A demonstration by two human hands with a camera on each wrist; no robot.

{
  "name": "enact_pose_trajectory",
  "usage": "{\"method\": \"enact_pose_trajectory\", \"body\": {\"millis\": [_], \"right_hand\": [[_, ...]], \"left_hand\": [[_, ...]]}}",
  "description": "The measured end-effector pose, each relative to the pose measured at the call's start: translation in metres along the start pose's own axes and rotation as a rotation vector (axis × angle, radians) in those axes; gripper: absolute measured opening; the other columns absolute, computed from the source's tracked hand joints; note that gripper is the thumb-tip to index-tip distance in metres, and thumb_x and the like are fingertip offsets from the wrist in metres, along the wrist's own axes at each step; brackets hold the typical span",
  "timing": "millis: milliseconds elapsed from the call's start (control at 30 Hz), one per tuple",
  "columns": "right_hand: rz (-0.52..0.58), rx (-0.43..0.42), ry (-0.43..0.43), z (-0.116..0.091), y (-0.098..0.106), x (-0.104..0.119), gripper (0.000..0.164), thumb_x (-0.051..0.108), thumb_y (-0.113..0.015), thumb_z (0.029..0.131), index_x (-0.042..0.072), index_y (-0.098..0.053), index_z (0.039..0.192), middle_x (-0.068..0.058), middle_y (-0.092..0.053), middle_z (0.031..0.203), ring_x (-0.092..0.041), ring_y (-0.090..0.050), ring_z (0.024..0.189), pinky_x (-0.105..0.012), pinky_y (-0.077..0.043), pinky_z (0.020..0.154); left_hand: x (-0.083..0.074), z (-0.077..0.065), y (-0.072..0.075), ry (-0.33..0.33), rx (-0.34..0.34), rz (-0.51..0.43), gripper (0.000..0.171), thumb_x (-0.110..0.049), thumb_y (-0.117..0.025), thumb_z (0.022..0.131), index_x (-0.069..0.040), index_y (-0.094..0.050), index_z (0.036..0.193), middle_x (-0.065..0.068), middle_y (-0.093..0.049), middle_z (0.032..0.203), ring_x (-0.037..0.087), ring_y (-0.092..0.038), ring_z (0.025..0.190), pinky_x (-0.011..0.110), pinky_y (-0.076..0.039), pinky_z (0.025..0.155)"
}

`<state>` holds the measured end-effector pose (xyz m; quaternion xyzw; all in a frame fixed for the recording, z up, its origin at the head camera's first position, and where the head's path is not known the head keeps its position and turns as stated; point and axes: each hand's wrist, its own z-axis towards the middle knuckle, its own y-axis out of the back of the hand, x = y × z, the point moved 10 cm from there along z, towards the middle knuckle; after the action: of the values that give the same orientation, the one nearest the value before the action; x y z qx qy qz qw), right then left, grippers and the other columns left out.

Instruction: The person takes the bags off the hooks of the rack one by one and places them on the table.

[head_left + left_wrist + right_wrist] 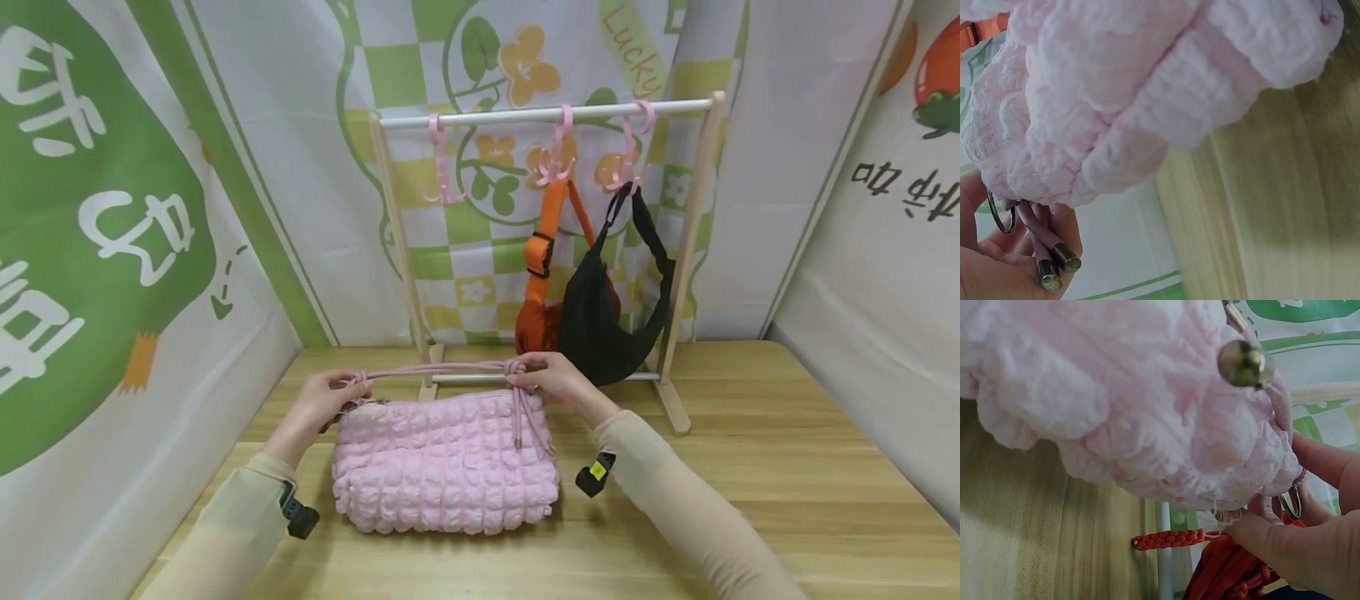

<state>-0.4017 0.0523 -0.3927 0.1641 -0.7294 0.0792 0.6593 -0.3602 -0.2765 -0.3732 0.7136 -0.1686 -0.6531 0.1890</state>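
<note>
A pink puffy quilted handbag (446, 467) stands on the wooden table, its cord strap (435, 368) stretched across the top. My left hand (324, 404) pinches the strap's left end by the bag's upper left corner. At the upper right corner my right hand (558, 379) grips the knotted end of the strap, whose loose tails hang down the front. In the left wrist view, metal-tipped cord ends (1050, 256) and a metal ring (1000, 215) show beside the left fingers. The right wrist view shows another metal ring (1291, 503) among the right fingers.
Behind the bag stands a wooden rack with a metal top bar (495, 115). An empty pink hook (441, 162) hangs at its left. Two more hooks carry an orange-strapped red bag (542, 275) and a black crescent bag (600, 308). Printed curtains surround the table (795, 442).
</note>
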Motion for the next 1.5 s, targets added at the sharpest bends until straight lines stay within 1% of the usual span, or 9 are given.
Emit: {"method": "enact_pose_trajectory", "body": {"millis": [300,533,667,800,900,1000,1133,1300,1500], "right_hand": [[-0.04,-0.014,-0.086,0.006,-0.001,-0.013,0.018,0.011,-0.07,0.085,0.005,-0.064,0.101,0.003,-0.052,0.081,-0.011,-0.049,0.069,-0.023,-0.042,0.055],[-0.04,0.029,-0.158,0.009,-0.009,-0.025,0.025,0.011,-0.066,0.087,0.002,-0.062,0.11,0.002,-0.052,0.083,-0.014,-0.047,0.074,-0.027,-0.043,0.061],[-0.063,0.043,-0.181,0.011,-0.013,-0.029,0.031,0.011,-0.065,0.088,-0.001,-0.06,0.116,-0.002,-0.052,0.094,-0.018,-0.048,0.083,-0.035,-0.046,0.069],[-0.073,0.038,-0.206,0.013,-0.015,-0.035,0.032,0.012,-0.065,0.088,-0.001,-0.06,0.117,-0.006,-0.052,0.101,-0.021,-0.049,0.09,-0.048,-0.049,0.078],[-0.056,0.026,-0.228,0.014,-0.016,-0.04,0.029,0.011,-0.065,0.088,-0.001,-0.059,0.113,-0.006,-0.052,0.102,-0.022,-0.049,0.092,-0.057,-0.047,0.086],[-0.033,0.021,-0.246,0.016,-0.017,-0.044,0.025,0.011,-0.065,0.087,0.0,-0.057,0.109,-0.006,-0.051,0.102,-0.022,-0.049,0.095,-0.06,-0.043,0.091],[-0.016,0.029,-0.265,0.017,-0.02,-0.048,0.023,0.011,-0.065,0.088,0.001,-0.059,0.107,-0.004,-0.052,0.101,-0.022,-0.048,0.099,-0.061,-0.04,0.095],[-0.001,0.042,-0.304,0.019,-0.022,-0.055,0.018,0.011,-0.063,0.089,0.004,-0.06,0.106,-0.001,-0.052,0.095,-0.022,-0.048,0.102,-0.057,-0.04,0.097],[-0.048,0.064,-0.328,0.022,-0.02,-0.061,0.016,0.014,-0.063,0.089,0.008,-0.06,0.103,0.001,-0.055,0.094,-0.02,-0.052,0.098,-0.051,-0.046,0.09]], "left_hand": [[0.013,0.006,-0.005,0.04,0.047,-0.056,0.049,-0.026,-0.063,0.092,0.006,-0.052,0.128,-0.004,-0.071,0.088,0.0,-0.057,0.067,0.018,-0.048,0.056],[0.024,0.005,-0.011,0.078,0.117,-0.132,0.055,-0.027,-0.062,0.092,0.006,-0.047,0.133,-0.01,-0.069,0.082,-0.001,-0.052,0.06,0.018,-0.042,0.05],[0.031,0.006,-0.012,0.083,0.134,-0.132,0.054,-0.028,-0.062,0.092,0.006,-0.049,0.132,-0.01,-0.069,0.084,0.0,-0.054,0.064,0.019,-0.042,0.051],[0.039,0.007,-0.013,0.098,0.144,-0.124,0.053,-0.027,-0.061,0.093,0.006,-0.048,0.133,-0.01,-0.068,0.083,0.0,-0.053,0.064,0.019,-0.042,0.052],[0.043,0.008,-0.014,0.114,0.149,-0.135,0.054,-0.027,-0.062,0.093,0.006,-0.048,0.133,-0.009,-0.067,0.082,0.001,-0.052,0.062,0.019,-0.042,0.051],[0.047,0.008,-0.016,0.123,0.166,-0.153,0.054,-0.026,-0.061,0.093,0.007,-0.047,0.134,-0.009,-0.067,0.082,0.001,-0.051,0.061,0.019,-0.042,0.052],[0.051,0.01,-0.018,0.13,0.188,-0.21,0.052,-0.022,-0.059,0.094,0.009,-0.046,0.133,-0.008,-0.067,0.081,0.0,-0.051,0.061,0.016,-0.042,0.052],[0.056,0.012,-0.022,0.143,0.215,-0.274,0.047,-0.018,-0.058,0.095,0.011,-0.047,0.13,-0.008,-0.065,0.08,0.0,-0.052,0.062,0.015,-0.042,0.052],[0.059,0.015,-0.026,0.156,0.232,-0.274,0.044,-0.018,-0.057,0.095,0.011,-0.05,0.127,-0.008,-0.064,0.081,0.0,-0.053,0.066,0.015,-0.044,0.055]]}}
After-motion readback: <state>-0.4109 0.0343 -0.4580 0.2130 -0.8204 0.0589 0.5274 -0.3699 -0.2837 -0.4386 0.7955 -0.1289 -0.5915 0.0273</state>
